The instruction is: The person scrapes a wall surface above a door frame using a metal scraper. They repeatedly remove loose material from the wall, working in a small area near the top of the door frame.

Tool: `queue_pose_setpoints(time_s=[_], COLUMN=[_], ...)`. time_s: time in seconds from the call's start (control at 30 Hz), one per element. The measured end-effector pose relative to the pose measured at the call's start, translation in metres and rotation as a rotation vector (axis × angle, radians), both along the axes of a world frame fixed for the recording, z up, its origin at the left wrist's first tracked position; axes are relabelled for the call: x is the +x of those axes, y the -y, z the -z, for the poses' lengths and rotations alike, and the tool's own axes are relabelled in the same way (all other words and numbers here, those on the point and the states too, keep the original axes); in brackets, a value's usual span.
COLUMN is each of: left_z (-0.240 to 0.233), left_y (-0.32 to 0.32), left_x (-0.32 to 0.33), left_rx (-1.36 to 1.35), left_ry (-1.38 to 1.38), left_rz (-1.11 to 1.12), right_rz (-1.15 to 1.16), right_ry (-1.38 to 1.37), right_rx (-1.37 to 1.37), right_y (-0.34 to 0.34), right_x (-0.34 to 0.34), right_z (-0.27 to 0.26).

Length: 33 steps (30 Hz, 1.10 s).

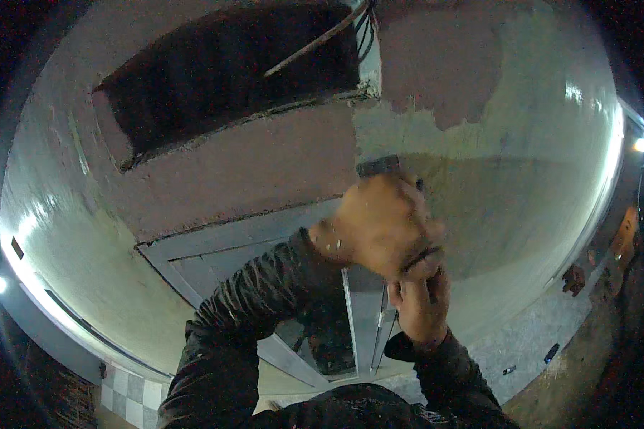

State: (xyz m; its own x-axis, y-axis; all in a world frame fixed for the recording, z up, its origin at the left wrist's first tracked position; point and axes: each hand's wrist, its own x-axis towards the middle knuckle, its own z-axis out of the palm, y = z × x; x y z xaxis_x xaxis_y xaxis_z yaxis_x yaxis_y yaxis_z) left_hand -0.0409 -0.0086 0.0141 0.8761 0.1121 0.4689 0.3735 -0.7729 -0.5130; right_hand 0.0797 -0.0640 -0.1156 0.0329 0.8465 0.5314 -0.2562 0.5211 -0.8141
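Note:
My left hand [378,225] is raised before the wall, blurred and closed around a dark hand tool. The tool's flat, dark end [378,166] sticks out above the knuckles; the rest is mostly hidden, so its kind is unclear. Just below, my right hand [423,308] has its fingers curled at the lower end of the same grip. Behind both hands is a wall [488,214] with a pale, smooth coat and rough brownish patches [236,166]. Whether the tool touches the wall cannot be told.
Above is a dark rectangular opening [236,80] with a thin rod or cable [316,45] crossing it. Under the brownish band stands a grey framed door [247,249] with a dark glass pane [322,343]. Bright lamps [643,145] shine at both sides. Small objects [551,353] lie low on the right.

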Motion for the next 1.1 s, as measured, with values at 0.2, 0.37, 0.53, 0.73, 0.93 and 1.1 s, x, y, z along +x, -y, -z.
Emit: queue_pose_setpoints(time_s=[0.2, 0.37, 0.53, 0.73, 0.93, 1.1], left_z=[-0.009, -0.006, -0.007, -0.020, -0.021, -0.031], left_y=[0.004, 0.004, 0.006, 0.001, 0.002, -0.002], left_x=[-0.001, -0.001, -0.002, -0.003, -0.005, -0.016], left_rx=[-0.028, 0.003, -0.095, -0.014, -0.054, -0.029], left_ry=[0.057, 0.051, 0.077, 0.106, 0.054, 0.060], left_rz=[0.057, -0.001, 0.094, 0.067, 0.073, 0.037], right_rz=[0.356, 0.744, 0.659, 0.715, 0.732, 0.721], right_ry=[0.461, 0.780, 0.707, 0.709, 0.625, 0.673], right_rx=[0.381, 0.710, 0.447, 0.701, 0.763, 0.739], right_y=[-0.004, 0.000, 0.008, -0.005, 0.001, -0.013], right_x=[0.002, 0.005, 0.000, 0.000, -0.007, -0.014], right_z=[-0.003, -0.009, -0.014, -0.022, -0.020, -0.025])
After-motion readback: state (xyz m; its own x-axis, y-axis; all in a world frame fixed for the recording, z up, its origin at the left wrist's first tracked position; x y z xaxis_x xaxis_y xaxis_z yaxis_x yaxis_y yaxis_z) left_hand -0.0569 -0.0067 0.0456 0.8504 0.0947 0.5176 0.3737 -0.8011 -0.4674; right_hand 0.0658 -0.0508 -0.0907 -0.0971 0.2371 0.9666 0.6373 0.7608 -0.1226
